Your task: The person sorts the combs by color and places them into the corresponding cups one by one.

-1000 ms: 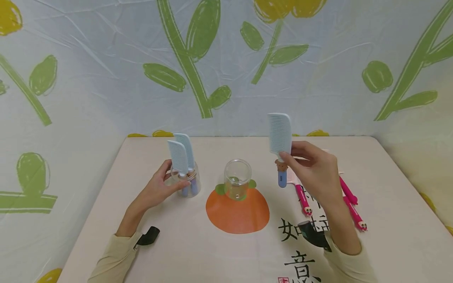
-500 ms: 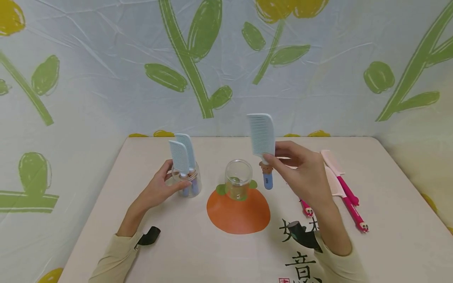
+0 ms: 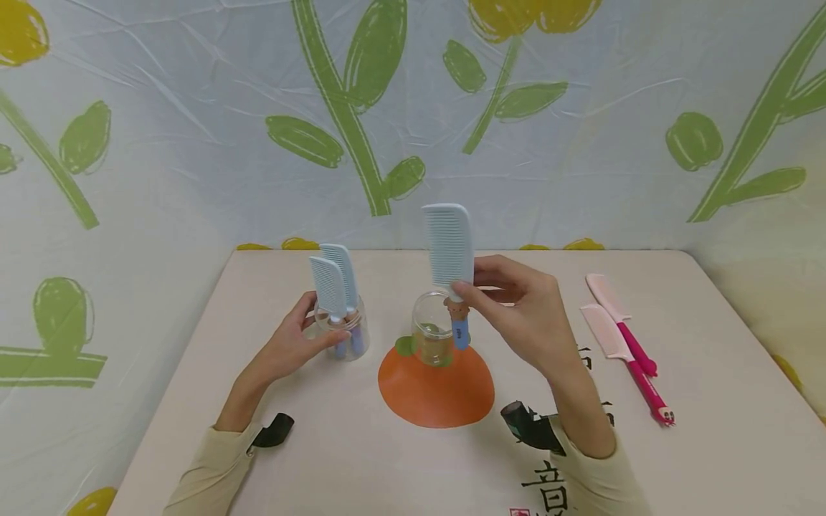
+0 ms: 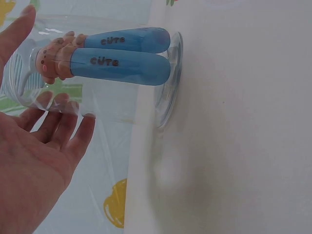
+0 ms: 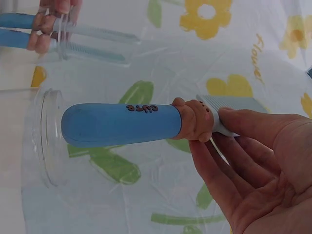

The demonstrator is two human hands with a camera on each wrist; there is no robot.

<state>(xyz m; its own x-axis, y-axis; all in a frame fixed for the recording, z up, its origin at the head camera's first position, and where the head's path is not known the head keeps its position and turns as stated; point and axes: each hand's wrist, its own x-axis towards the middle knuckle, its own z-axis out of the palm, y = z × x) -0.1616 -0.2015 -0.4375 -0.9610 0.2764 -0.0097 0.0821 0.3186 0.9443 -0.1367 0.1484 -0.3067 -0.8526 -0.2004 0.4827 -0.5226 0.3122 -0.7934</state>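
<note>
Two blue combs (image 3: 328, 288) are seen in the left jar (image 3: 364, 327), head view; a third comb (image 3: 448, 244) is held upright, handle down, near the middle jar (image 3: 429, 315). Left wrist view: the left jar is gripped by curled fingers of the left hand (image 4: 31, 165). Right wrist view: the third comb is pinched at its neck by the right hand (image 5: 263, 187). Carrying is judged the step in hand; clearance of the middle jar's rim appears required, with the left jar held steady.
</note>
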